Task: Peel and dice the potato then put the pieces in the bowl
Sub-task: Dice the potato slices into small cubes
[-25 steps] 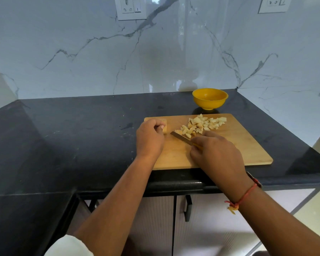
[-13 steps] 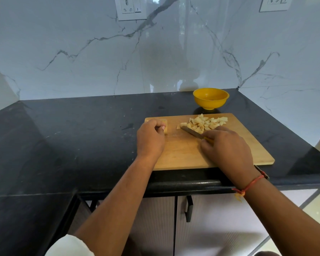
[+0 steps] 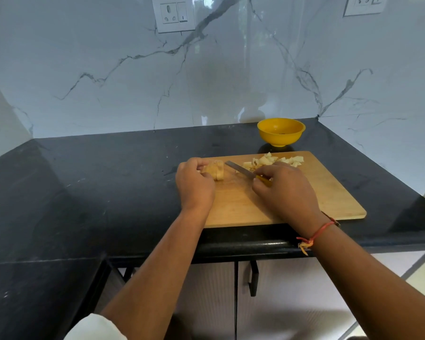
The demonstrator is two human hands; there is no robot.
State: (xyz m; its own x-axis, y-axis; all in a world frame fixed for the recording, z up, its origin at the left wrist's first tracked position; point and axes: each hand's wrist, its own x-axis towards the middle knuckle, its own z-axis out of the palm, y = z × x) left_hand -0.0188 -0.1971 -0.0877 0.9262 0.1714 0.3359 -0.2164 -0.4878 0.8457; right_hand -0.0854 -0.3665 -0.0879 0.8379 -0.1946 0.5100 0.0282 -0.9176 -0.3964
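Wooden board [image 3: 329, 197]: left hand [image 3: 194, 182] grips potato [image 3: 216, 170] (peeled), right hand [image 3: 285, 190] grips knife [image 3: 238, 169].

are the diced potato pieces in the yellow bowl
No, the diced potato pieces lie in a pile at the far edge of the cutting board, just in front of the yellow bowl.

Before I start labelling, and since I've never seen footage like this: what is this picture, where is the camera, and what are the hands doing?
No machine here: a person wears a camera on the head, looking down at their two hands. The left hand grips a potato chunk on a wooden cutting board on a dark counter. The right hand holds a knife, blade pointing toward that chunk. Diced pieces sit piled at the board's far edge; a yellow bowl stands behind it.
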